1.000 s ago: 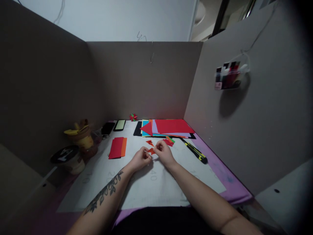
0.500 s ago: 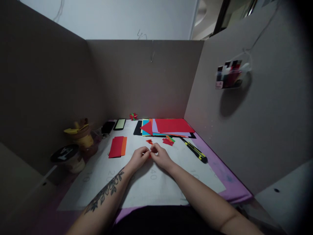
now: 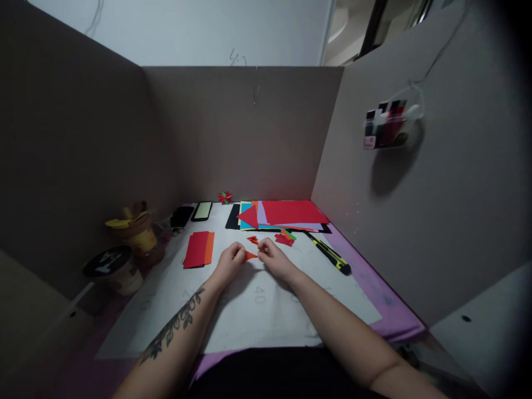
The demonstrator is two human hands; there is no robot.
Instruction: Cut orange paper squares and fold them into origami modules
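A small orange piece of folded paper shows between my two hands over the white mat; it tapers to the right. My left hand pinches its wide end between thumb and fingers. At the narrow tip, the closed fingertips of my right hand grip the paper. Just beyond the hands lie some small orange folded pieces. Red paper pieces and a green strip are to their right.
Red and orange rectangles lie left. Large coloured sheets are stacked at the back, near a red-green paper star. A yellow-black utility knife lies right; a phone and a lidded tub stand left. Grey panels surround the table.
My hands have moved slightly apart, uncovering more of the orange paper between them. The whole view has shifted a little. The other things on the table stay put.
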